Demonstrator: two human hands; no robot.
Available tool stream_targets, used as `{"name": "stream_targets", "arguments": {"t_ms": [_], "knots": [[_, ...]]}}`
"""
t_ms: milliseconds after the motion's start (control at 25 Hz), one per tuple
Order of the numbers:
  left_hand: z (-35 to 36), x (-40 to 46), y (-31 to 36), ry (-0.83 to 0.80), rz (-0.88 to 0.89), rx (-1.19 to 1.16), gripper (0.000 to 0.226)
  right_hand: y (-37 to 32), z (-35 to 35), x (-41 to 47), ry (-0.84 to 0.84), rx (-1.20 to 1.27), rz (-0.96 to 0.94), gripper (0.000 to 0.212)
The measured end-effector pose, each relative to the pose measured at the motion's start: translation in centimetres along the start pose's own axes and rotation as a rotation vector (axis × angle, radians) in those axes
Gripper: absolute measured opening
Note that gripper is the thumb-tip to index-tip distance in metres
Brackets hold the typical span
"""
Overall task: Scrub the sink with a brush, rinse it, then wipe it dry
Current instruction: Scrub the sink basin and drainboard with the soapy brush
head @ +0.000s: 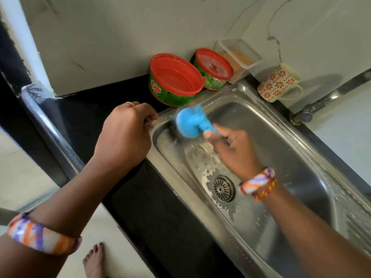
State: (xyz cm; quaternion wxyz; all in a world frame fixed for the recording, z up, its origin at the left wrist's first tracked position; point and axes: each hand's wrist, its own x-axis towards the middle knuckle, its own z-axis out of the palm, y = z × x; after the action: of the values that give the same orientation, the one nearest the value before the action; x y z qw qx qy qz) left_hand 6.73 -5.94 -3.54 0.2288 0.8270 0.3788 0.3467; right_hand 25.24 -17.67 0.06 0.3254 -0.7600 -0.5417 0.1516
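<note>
A steel sink [297, 157] is set into a black counter, with soapy foam on its floor around the drain [223, 188]. My right hand [233, 153] grips the handle of a blue scrub brush [190, 122]. The brush head, blurred by motion, presses against the sink's far left wall near the corner. My left hand [124, 131] rests on the sink's left corner rim, its fingers curled over the edge.
Behind the sink stand two red-and-green tubs: an open one [174, 81] and a lidded one [213, 69]. A clear plastic box [240, 57] and a patterned mug [279, 83] sit further right. The tap [329, 97] reaches in from the right. My foot [95, 259] is on the floor below.
</note>
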Motion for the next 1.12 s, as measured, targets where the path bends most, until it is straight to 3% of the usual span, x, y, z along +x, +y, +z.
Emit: {"name": "stream_targets", "arguments": {"t_ms": [80,200,240,360,480,640,680,880,1120], "knots": [[-0.2,0.2,0.0,0.015,-0.027,-0.015,0.031,-2.2,1.3,-1.3,-0.128,-0.009,-0.122,0.018],[-0.2,0.2,0.2,0.020,-0.040,-0.035,0.034,-3.2,0.2,1.2,-0.064,-0.133,-0.041,0.027],[-0.2,0.2,0.2,0.025,-0.050,-0.038,0.034,-3.3,-0.6,1.6,-0.140,-0.122,-0.027,0.021],[-0.4,0.2,0.2,0.030,-0.069,-0.032,0.033,-3.8,-1.2,0.3,-0.360,-0.087,-0.017,0.035],[-0.5,0.2,0.5,0.018,-0.054,0.010,0.033,-4.3,-0.7,1.2,-0.209,-0.122,-0.037,0.033],[-0.7,0.2,0.6,-0.005,-0.041,0.029,0.032,-3.8,-1.4,-0.8,-0.349,-0.031,-0.010,0.025],[-0.8,0.2,0.6,-0.002,-0.043,0.029,0.032,-2.9,-1.5,-1.4,-0.331,-0.039,-0.022,0.024],[-0.7,0.1,0.8,0.001,-0.067,0.027,0.031,3.7,-1.6,2.5,0.121,-0.023,0.043,0.019],[-0.8,0.2,1.0,-0.036,-0.105,0.033,0.030,9.9,-5.2,8.6,0.369,-0.228,0.254,0.033]]}}
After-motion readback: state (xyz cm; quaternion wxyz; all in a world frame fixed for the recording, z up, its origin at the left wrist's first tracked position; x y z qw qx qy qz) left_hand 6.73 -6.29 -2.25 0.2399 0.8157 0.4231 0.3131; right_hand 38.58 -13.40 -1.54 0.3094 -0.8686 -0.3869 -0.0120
